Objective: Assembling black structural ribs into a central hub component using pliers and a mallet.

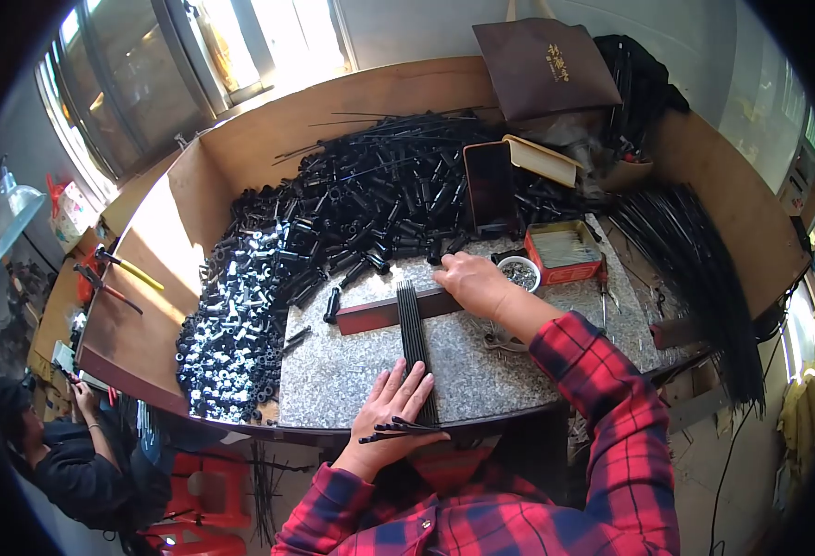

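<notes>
My left hand (391,400) rests with its fingers stretched over a row of thin black rods (413,324). A few short black rod ends (391,429) fan out across the same hand near its thumb, lodged there. The row lies over a dark red-brown bar (370,316) on a speckled stone slab (333,371). My right hand (472,281) is curled closed above the bar's right end, by the edge of a pile of black tubular parts (370,195). Its fingertips are partly hidden, and what they hold cannot be made out. Close beside it stands a white round dish (519,272) of small metal bits.
A red tin (563,252) and a phone (491,188) stand behind the slab. Long black rods (694,269) hang over the right edge. Scissors (505,340) and a screwdriver (603,287) lie nearby. A wooden rim (333,93) encloses the pile. Another person (74,463) sits at left.
</notes>
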{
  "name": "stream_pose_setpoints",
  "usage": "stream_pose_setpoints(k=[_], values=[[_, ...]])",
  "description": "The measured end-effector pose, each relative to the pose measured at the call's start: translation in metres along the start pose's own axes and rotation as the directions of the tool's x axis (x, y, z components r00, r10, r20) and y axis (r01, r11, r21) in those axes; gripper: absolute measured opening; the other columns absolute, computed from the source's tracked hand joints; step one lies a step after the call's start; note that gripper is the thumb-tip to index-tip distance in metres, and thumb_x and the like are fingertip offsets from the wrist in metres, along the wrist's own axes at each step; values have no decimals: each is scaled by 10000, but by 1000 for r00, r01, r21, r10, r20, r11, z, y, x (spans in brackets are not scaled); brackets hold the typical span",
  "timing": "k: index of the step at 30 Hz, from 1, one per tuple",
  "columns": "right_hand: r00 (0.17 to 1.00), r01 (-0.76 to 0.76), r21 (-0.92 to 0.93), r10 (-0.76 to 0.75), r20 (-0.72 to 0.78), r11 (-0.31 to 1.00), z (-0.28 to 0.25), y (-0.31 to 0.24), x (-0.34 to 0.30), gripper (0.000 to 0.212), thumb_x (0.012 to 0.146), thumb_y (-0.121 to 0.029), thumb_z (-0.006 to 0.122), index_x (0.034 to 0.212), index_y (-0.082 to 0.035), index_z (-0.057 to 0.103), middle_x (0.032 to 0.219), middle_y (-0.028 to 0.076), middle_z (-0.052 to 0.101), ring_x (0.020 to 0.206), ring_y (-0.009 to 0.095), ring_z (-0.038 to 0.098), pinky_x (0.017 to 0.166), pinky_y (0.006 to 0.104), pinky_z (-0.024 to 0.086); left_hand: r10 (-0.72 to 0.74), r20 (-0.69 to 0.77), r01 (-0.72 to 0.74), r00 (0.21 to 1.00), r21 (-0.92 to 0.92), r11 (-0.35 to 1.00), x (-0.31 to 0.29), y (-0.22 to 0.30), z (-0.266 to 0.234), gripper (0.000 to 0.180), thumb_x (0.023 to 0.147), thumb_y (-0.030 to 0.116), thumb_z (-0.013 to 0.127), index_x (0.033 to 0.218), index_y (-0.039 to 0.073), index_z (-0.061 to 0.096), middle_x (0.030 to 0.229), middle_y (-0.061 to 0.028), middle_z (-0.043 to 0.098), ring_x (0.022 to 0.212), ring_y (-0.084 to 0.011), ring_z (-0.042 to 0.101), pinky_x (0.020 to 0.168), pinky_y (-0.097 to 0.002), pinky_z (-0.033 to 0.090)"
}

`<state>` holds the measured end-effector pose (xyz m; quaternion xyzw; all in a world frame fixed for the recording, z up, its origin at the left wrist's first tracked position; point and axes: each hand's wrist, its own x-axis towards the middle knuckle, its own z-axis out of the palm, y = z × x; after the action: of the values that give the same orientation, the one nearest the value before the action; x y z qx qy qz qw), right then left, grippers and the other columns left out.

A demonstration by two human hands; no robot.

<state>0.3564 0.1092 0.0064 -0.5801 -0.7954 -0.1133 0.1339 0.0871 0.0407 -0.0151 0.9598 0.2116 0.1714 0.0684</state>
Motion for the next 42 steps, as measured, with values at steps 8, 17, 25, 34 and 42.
stream_pose_setpoints(k=[8,17,25,34,42], values=[[1000,3,0,-3,7,1000,-1,-1,0,124,794,-94,541,876,-72,632,899,118,592,903,286,606,760,383,517,10,-22,-10,1000,5,1000,1,0,2,894,628,561,756,1302,38,488,1396,-173,437,1315,-407,364,1064,-508,309],[999,16,5,-16,32,1000,2,-1,4,172,797,-83,542,938,-80,641,923,113,592,922,276,602,769,376,519,-7,-9,7,1000,-7,1000,0,0,2,901,627,566,754,1316,55,477,1403,-164,432,1321,-403,357,1062,-516,308],[998,70,-24,-70,3,997,5,-5,13,185,795,-89,542,947,-87,647,929,106,589,920,262,597,779,364,515,1,0,-1,1000,3,1000,1,0,-2,870,663,571,721,1316,50,479,1402,-158,433,1328,-392,350,1058,-519,311],[996,83,-54,-82,22,995,3,-8,19,235,790,-95,546,995,-100,661,916,108,588,908,253,591,785,351,509,12,26,-12,1000,19,1000,2,0,-2,843,716,603,652,1318,40,479,1409,-149,427,1332,-384,347,1063,-503,308],[989,128,324,-95,-116,937,7,-12,24,445,723,71,510,1150,-24,591,997,186,562,957,358,566,832,393,480,26,12,-26,1000,20,999,-6,-8,1,849,741,599,618,1344,28,439,1440,-155,380,1344,-367,323,1071,-480,301]])
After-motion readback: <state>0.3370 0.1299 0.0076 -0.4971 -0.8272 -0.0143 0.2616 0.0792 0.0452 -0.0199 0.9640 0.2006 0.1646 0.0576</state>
